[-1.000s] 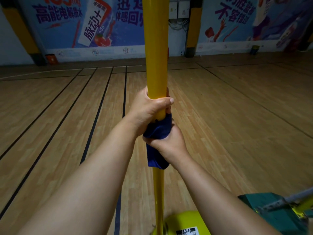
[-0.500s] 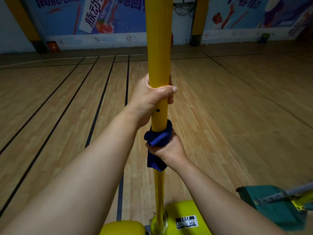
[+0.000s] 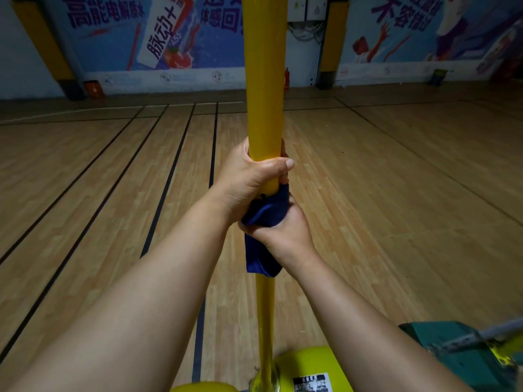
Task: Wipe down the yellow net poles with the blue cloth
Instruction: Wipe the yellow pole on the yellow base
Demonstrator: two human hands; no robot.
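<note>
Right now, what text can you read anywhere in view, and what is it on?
"高能电解质水": left wall banner, top left.
"脉动+": bottle pictured on that banner.
"体感回": same banner, cut off by the yellow pole.
"不容错过": right wall banner; the line above is cropped.
Black-and-white sticker on the yellow base: too blurred.
Small logos along the banner's lower strip: too small.

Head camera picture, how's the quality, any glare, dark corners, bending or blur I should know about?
Head view: soft streaks of glare run down the yellow pole; the corners darken, most at the right. Wide-angle bending tilts the floor lines and banners. The left hand on the pole, the right hand and the blue cloth are sharp; the green base at the lower right is smeared.
</note>
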